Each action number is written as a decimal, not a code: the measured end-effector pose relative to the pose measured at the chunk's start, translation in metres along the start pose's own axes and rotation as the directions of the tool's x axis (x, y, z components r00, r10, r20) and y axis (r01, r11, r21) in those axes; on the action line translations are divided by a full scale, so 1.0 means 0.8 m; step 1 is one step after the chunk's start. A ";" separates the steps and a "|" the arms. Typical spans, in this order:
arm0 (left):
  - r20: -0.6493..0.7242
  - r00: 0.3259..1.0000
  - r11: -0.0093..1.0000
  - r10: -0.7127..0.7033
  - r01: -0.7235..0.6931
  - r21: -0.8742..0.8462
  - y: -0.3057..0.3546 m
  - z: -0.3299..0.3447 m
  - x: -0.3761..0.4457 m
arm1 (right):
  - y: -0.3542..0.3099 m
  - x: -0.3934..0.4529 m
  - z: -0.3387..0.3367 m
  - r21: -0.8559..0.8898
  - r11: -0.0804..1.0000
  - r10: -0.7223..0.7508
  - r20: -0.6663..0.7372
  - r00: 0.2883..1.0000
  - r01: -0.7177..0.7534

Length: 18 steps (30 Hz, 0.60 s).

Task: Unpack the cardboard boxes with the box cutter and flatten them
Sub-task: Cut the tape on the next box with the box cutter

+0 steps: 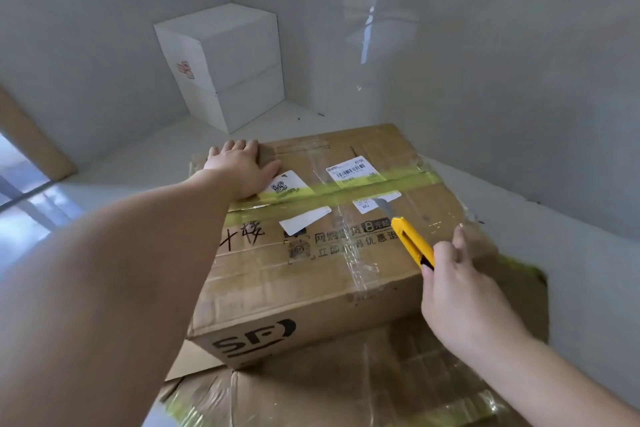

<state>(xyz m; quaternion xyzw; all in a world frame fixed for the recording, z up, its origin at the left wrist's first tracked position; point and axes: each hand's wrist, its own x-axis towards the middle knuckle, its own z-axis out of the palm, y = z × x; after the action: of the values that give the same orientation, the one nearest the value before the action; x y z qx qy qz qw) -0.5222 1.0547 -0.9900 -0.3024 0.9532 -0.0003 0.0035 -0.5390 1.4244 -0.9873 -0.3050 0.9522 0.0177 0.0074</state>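
Yellow-green tape (pixel 332 188) seals the cardboard box (pixel 311 253) (resting on flattened cardboard (pixel 311 392)); the right hand (pixel 460 291) grips the box cutter (pixel 412 241) while the flat left hand (pixel 242 166), lying beside the tape line, risks a slipped blade.

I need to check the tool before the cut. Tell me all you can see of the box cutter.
The box cutter has a slim yellow plastic body with a black end and a grey metal blade extended. The right hand grips its rear. It slants up and left, blade tip by the yellow-green tape on the cardboard box.
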 end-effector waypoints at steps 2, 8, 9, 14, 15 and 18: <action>0.008 1.000 1.000 -0.015 0.015 -0.015 -0.010 0.002 0.003 | -0.009 0.005 -0.004 -0.010 1.000 0.006 0.006 1.000 -0.006; 0.002 0.998 0.997 -0.059 0.059 0.048 -0.015 0.001 -0.019 | -0.014 0.048 0.000 -0.082 0.991 0.101 -0.037 0.994 -0.104; 0.011 0.996 0.995 -0.085 0.084 0.061 -0.018 0.000 -0.029 | -0.016 0.061 0.002 -0.081 0.990 0.111 -0.043 0.993 -0.114; -0.012 0.966 0.965 -0.257 0.257 0.057 -0.052 0.006 -0.101 | -0.040 0.149 -0.018 -0.054 0.994 0.087 -0.055 0.995 -0.090; -0.022 0.958 0.958 -0.285 0.285 0.034 -0.057 0.009 -0.117 | -0.047 0.159 -0.023 -0.057 0.996 0.059 -0.057 0.997 -0.063; -0.052 0.955 0.956 -0.292 0.292 0.006 -0.067 0.013 -0.154 | -0.064 0.159 -0.030 -0.098 0.994 -0.045 -0.053 0.998 0.040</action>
<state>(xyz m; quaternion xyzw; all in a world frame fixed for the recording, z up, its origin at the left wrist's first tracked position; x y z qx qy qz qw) -0.3906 1.0823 -0.9995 -0.4397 0.8978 -0.0150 -0.0184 -0.6124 1.3079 -0.9679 -0.3254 0.9433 0.0554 -0.0335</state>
